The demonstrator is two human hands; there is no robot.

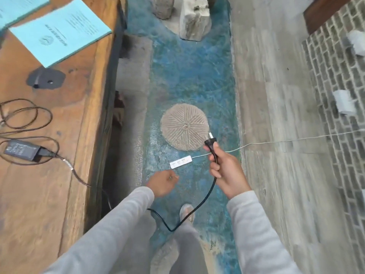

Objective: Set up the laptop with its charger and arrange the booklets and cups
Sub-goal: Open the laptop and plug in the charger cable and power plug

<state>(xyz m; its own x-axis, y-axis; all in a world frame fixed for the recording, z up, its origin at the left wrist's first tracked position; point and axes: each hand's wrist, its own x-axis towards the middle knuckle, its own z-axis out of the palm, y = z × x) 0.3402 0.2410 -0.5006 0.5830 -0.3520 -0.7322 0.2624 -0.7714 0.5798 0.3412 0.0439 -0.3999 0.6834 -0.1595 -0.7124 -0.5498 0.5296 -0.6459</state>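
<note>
One black plug with bare prongs sticks up from the right hand, fist wrapped around its cable above the floor; left hand hangs loosely curled, holding nothing; the charger brick lies near the table's left edge.

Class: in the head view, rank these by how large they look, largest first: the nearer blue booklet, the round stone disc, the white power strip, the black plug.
1. Blue booklet
2. Round stone disc
3. White power strip
4. Black plug

Booklet sits nearer the camera than the floor items, so apparent size only.
</note>
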